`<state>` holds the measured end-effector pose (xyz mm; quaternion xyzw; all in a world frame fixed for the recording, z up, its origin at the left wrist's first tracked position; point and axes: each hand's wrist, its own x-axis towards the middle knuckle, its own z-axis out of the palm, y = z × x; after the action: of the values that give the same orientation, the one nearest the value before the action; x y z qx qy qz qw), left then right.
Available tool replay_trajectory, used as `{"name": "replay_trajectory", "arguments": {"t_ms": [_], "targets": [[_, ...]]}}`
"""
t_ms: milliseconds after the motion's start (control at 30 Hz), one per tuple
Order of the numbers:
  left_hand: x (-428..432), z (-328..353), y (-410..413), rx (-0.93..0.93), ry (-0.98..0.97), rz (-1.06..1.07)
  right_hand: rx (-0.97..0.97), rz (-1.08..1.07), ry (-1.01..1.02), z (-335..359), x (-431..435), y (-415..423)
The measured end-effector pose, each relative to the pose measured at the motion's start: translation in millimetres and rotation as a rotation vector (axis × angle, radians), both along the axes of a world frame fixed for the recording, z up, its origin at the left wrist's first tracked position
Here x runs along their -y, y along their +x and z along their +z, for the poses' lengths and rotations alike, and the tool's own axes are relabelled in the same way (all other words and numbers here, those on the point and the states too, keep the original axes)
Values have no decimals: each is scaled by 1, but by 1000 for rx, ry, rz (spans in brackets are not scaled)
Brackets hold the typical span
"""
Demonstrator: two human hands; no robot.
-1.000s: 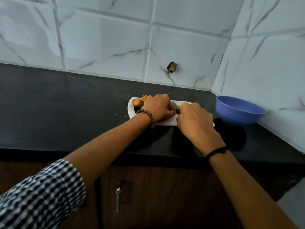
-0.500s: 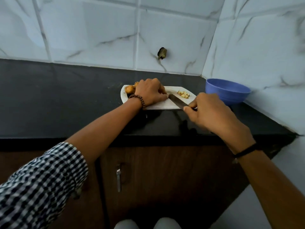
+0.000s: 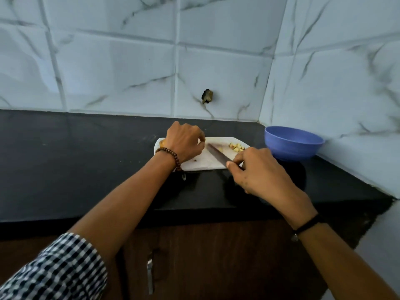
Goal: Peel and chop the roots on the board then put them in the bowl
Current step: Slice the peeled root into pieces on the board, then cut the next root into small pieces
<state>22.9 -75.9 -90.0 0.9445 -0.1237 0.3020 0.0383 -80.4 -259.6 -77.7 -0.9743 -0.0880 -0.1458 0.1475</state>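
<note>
On the board's [image 3: 201, 164] right end sit chopped pieces [image 3: 237, 147], yet to reach the bowl [image 3: 292, 144] beside it; my left hand [image 3: 185, 144] curls over 1 unchopped root [image 3: 162, 144], my right hand [image 3: 257, 172] grips the knife [image 3: 218, 154].

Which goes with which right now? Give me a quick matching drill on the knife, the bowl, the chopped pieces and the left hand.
Column one:
1. knife
2. bowl
3. chopped pieces
4. left hand

Column two:
A. lying on the right end of the board
B. held by the right hand, blade across the board
C. curled over a root at the board's left end
D. standing on the counter, right of the board

Pairs: 1-B, 2-D, 3-A, 4-C.
</note>
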Motion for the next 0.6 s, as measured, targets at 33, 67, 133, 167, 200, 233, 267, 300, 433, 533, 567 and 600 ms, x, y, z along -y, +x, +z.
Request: {"name": "replay_trajectory", "arguments": {"t_ms": [33,67,133,167,200,233,267,300,433,533,567,600], "targets": [[-2,-1,1,4,10,11,-10,-2,-14,-2,0,2],[-3,-1,3,10,19,18,-10,-8,-23,-2,2,4],[-5,-2,6,10,23,22,-3,-40,-34,-2,7,9],[-5,-2,7,10,21,19,-5,-62,-37,-1,11,12],[-6,-2,8,7,17,13,-11,-81,-38,-1,14,15],[-6,-3,9,9,12,9,-10,-95,-39,-1,18,17],[-6,-3,9,14,11,4,-3,-106,-41,-2,20,20],[-6,-3,10,19,12,5,8,-114,-39,-3,23,22],[-8,3,13,29,-20,42,59,-93,20,0,22,26],[-9,7,14,89,-79,95,104,-39,86,7,13,39],[-11,7,13,116,-103,119,113,-21,102,8,9,45],[-14,6,13,141,-124,142,117,-8,110,8,6,51]]}}
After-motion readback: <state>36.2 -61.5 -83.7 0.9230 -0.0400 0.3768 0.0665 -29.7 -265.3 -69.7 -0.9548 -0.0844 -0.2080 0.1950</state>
